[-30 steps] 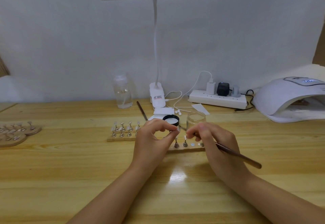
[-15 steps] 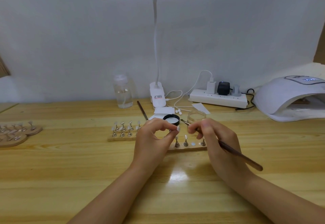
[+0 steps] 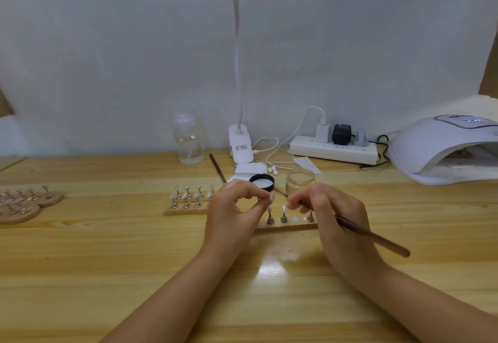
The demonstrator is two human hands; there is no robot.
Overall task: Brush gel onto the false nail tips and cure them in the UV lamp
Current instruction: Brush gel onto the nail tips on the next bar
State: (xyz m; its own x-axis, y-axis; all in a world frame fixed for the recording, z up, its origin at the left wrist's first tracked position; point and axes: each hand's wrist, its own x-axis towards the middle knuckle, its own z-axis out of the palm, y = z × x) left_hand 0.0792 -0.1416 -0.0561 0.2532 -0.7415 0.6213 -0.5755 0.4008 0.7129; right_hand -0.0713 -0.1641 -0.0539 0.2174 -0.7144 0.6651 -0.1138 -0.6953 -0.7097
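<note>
My left hand pinches a small metal stand with a white false nail tip on it, held above the near wooden strip. My right hand grips a brown-handled brush; its thin front end points left toward the held tip. Nail tips on stands remain on the near strip. A second wooden strip to the left carries several more tips. The open clear gel jar stands just behind my hands. The white UV lamp sits at the far right.
The jar's black lid lies beside the jar. A second brush, a clear bottle, the desk lamp's base and a power strip line the back. Round wooden holders with tips sit at the far left.
My right hand has risen a little and drawn the brush's front end up from the strip toward the nail tip held in my left hand. The left hand has barely moved.
</note>
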